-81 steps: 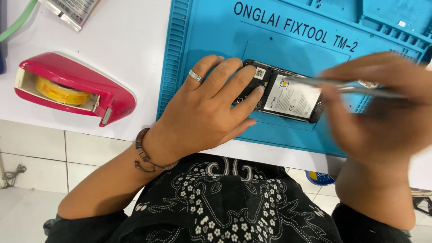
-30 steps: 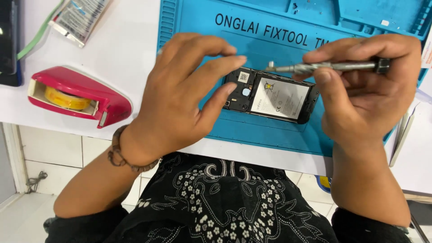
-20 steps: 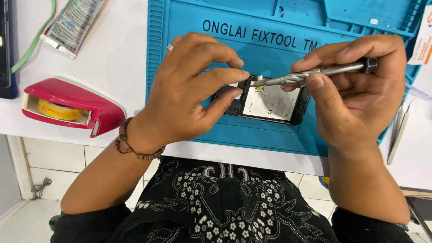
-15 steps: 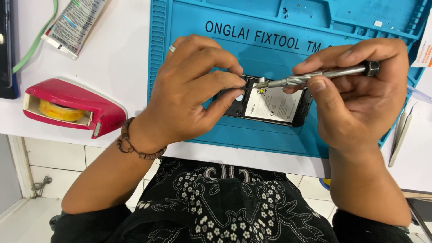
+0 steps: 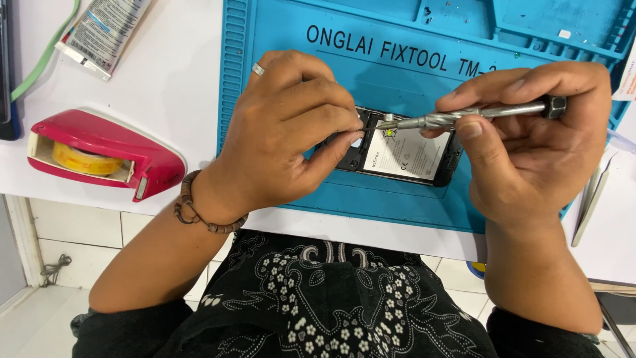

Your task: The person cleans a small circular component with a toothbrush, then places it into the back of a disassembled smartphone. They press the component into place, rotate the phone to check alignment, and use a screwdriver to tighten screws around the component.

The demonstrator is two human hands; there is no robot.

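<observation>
Open blue silicone work mat (image 5: 278, 40) along its far edge and near-left corner, wide enough for a hand. Blocked at mat centre by the left hand (image 5: 285, 132) over the opened black phone (image 5: 404, 156), and by the right hand (image 5: 530, 152) holding a slim metal screwdriver (image 5: 464, 116) across it. Bare white bench (image 5: 172, 79) left of the mat, narrowed near the front edge by a pink tape dispenser (image 5: 99, 156) and at the far-left corner by a flattened grey tube (image 5: 106, 30).

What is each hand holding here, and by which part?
Right hand holds the screwdriver by its shaft. Left hand steadies the opened phone at its left end.
</observation>
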